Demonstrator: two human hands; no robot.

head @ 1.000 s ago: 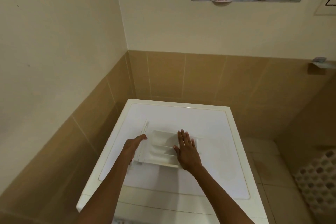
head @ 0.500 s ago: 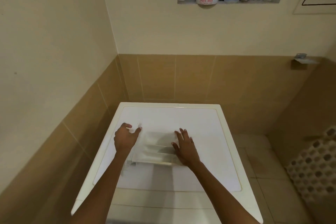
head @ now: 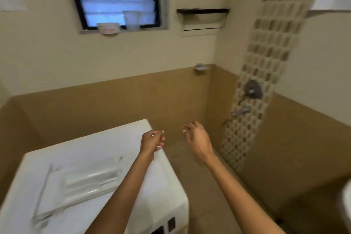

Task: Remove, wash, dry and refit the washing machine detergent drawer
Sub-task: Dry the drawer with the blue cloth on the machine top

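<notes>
The drawer (head: 79, 186) is lying flat on top of the machine (head: 117, 150), open side up, towards the near left part of the lid. The picture is blurring there, but its ribs and long axis seem to be running from near left to far right, roughly pointing at the left hand.

Nothing is touching it. The left hand (head: 152, 141) is hovering over the machine's far right corner, fingers loosely curled, gripping nothing as far as I can make out. The right hand (head: 197, 141) is hanging in the air just beyond the machine's edge, over the floor, fingers also slack and curled round nothing.

So the drawer is sitting below, left of and nearer the person than both hands, with the left one closer to it. On the patterned strip of the right wall a tap (head: 240, 111) is sticking out. If washing is coming next, I would expect the left hand to be reaching back and down along that long axis first.
</notes>
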